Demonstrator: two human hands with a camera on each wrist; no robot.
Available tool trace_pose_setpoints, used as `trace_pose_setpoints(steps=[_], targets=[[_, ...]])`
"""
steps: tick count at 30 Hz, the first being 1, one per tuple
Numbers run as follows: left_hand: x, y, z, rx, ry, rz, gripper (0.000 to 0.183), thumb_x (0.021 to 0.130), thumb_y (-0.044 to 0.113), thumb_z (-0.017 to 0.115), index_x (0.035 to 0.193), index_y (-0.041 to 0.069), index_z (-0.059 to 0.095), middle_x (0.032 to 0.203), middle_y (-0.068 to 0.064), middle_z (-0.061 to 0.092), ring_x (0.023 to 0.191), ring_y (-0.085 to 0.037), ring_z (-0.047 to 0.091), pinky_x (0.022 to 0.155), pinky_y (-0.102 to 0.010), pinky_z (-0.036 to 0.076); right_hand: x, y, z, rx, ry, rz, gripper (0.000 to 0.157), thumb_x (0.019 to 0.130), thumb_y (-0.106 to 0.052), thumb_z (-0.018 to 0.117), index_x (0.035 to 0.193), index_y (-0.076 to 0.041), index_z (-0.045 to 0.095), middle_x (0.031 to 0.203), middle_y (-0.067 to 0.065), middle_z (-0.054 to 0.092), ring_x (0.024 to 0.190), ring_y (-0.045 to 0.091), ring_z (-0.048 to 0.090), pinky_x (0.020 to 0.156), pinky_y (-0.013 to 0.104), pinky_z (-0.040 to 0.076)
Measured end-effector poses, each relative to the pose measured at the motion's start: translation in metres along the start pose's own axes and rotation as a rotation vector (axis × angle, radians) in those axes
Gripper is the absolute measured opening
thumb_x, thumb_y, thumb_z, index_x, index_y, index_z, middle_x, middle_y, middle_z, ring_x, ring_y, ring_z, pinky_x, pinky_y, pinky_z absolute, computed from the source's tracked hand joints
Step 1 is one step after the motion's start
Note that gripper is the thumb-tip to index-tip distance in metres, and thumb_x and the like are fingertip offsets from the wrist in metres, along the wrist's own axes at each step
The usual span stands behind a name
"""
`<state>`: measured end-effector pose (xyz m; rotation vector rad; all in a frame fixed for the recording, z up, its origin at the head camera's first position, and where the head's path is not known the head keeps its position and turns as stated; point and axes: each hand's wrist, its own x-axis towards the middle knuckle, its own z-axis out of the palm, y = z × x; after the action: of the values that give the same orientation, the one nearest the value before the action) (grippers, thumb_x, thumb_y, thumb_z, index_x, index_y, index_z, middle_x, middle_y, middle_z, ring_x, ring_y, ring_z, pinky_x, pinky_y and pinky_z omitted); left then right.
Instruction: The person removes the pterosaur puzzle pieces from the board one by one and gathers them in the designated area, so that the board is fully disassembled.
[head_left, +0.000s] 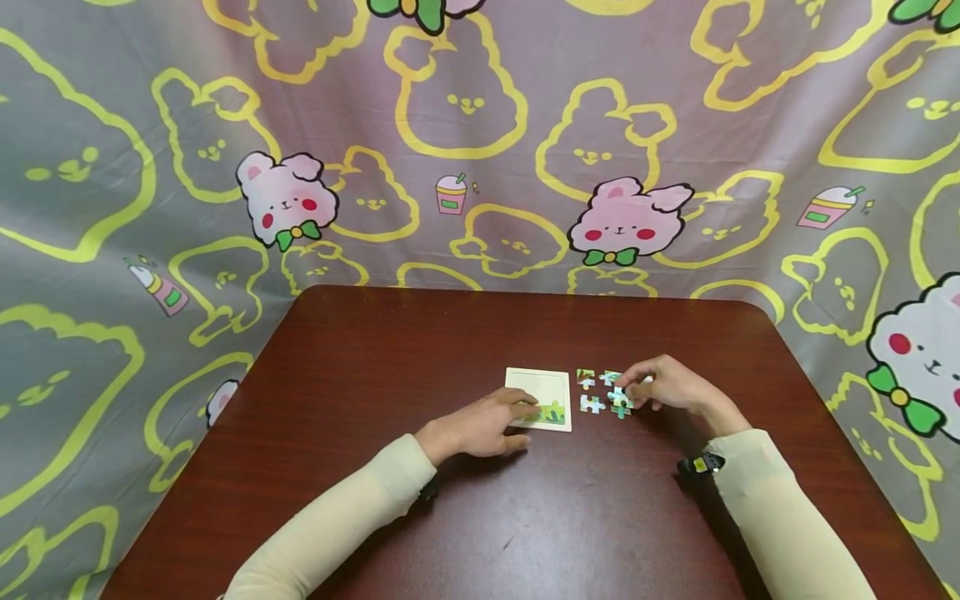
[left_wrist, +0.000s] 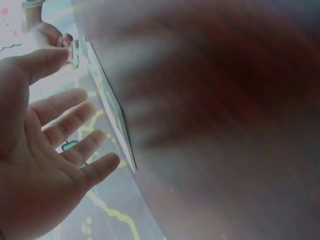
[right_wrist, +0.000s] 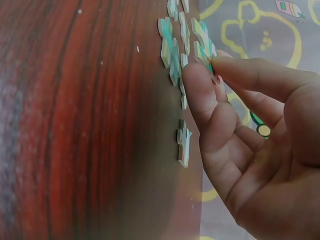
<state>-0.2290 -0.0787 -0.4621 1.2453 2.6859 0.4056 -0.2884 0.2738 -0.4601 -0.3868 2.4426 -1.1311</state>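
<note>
A small square puzzle board [head_left: 538, 377] with a pale frame lies on the table, its lower part filled with green picture pieces. My left hand [head_left: 480, 422] rests over the board's lower left side, fingers relaxed and spread, holding nothing. Right of the board, my right hand [head_left: 671, 387] pinches a jigsaw piece [right_wrist: 204, 44] between thumb and finger, raised over the other pieces. Several loose pieces lie close by, among them one with a green and orange print [head_left: 585, 377], a pale one [head_left: 591, 405] and a greenish one [head_left: 621, 412].
The dark red-brown wooden table [head_left: 390, 350] has a rounded far edge. A grey-pink curtain [head_left: 517, 183] printed with yellow outlines and pink rabbits hangs behind and on both sides of it.
</note>
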Motion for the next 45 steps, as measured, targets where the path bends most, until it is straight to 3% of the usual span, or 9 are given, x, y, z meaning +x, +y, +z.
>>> trace_pose_setpoints(steps=[12,18,27,38,45], targets=[[-0.002,-0.021,-0.002,0.01,0.085,-0.08,0.051,0.097,0.025,0.064,0.143,0.006,0.054,0.15,-0.013,0.049,0.142,-0.032,0.043,0.118,-0.042,0.037,-0.004,0.012,-0.007,-0.003,-0.003,-0.001,0.021,0.094,-0.011,0.065,0.113,-0.003,0.072,0.087,0.01,0.072,0.078,0.024,0.07,0.058,0.035,0.054],[-0.003,-0.028,-0.005,-0.009,0.054,-0.155,0.058,0.097,0.027,0.064,0.148,0.005,0.046,0.157,-0.017,0.04,0.147,-0.038,0.035,0.117,-0.05,0.037,-0.007,0.017,-0.01,-0.015,0.009,0.021,0.021,0.093,-0.01,0.066,0.112,-0.004,0.073,0.084,0.009,0.072,0.075,0.022,0.069,0.056,0.032,0.053],[-0.002,-0.031,-0.006,0.015,-0.006,-0.218,0.062,0.098,0.032,0.063,0.151,0.005,0.043,0.162,-0.012,0.034,0.15,-0.036,0.031,0.115,-0.054,0.039,-0.014,0.019,-0.014,-0.041,0.011,-0.005,0.021,0.094,-0.009,0.065,0.112,-0.002,0.072,0.084,0.01,0.072,0.074,0.019,0.068,0.054,0.03,0.051],[-0.002,-0.032,-0.006,0.021,-0.032,-0.231,0.063,0.096,0.033,0.064,0.15,0.007,0.045,0.162,-0.011,0.035,0.15,-0.035,0.032,0.119,-0.049,0.034,-0.015,0.027,-0.018,-0.097,0.025,0.034,0.019,0.092,-0.006,0.063,0.108,-0.005,0.074,0.077,0.006,0.071,0.07,0.019,0.065,0.048,0.027,0.045],[-0.001,-0.034,-0.004,0.009,-0.045,-0.245,0.06,0.097,0.034,0.063,0.15,0.009,0.046,0.162,-0.01,0.036,0.151,-0.034,0.031,0.12,-0.05,0.034,-0.017,0.028,-0.018,-0.147,0.044,0.042,0.019,0.092,-0.005,0.062,0.106,-0.007,0.075,0.075,0.004,0.065,0.063,0.015,0.054,0.046,0.026,0.04]])
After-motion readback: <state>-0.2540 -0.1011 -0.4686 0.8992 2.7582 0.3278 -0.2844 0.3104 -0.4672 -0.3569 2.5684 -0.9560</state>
